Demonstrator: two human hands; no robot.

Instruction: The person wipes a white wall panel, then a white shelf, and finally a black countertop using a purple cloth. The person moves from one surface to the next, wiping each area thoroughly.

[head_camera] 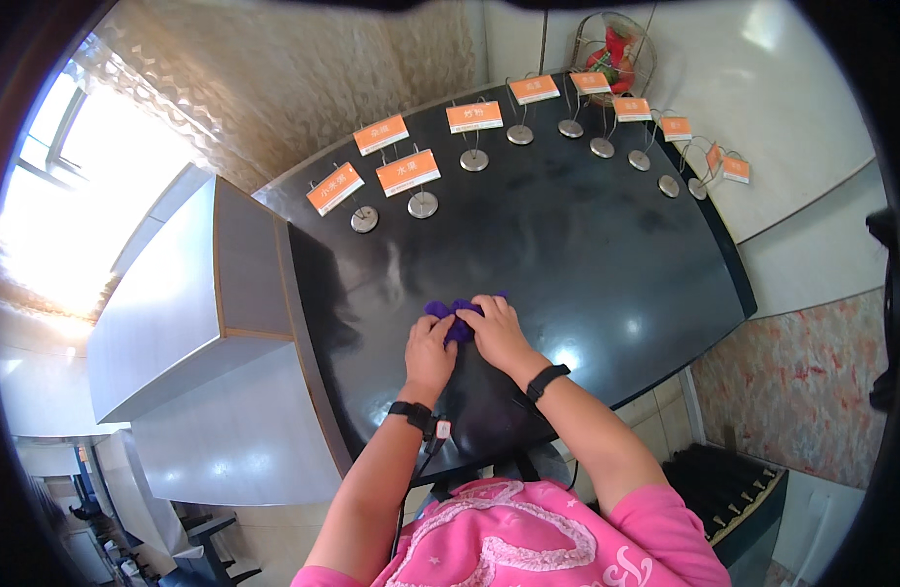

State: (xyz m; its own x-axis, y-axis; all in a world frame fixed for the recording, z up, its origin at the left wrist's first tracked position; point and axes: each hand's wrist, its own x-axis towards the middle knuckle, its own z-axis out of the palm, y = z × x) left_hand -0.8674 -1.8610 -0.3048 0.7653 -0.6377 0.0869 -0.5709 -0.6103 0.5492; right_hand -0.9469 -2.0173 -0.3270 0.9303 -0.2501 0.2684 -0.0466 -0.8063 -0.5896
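Observation:
A bunched purple cloth (462, 332) lies on the glossy black tabletop (611, 271), partly covered by my fingers. My left hand (429, 351) grips its left side, the thumb pressed against the folds. From the right, my right hand (500, 332) pinches the cloth, its thumb close to my left thumb. A small purple end pokes out beyond my right fingers. Both wrists carry black bands, and a cable runs from the left one.
Several metal sign stands (422, 205) with orange cards (408, 173) bearing writing line the table's far edge. A red vase (620, 55) stands at the back corner. To the left rises a white cabinet (163, 286). A black-topped box (721, 488) sits low on the right.

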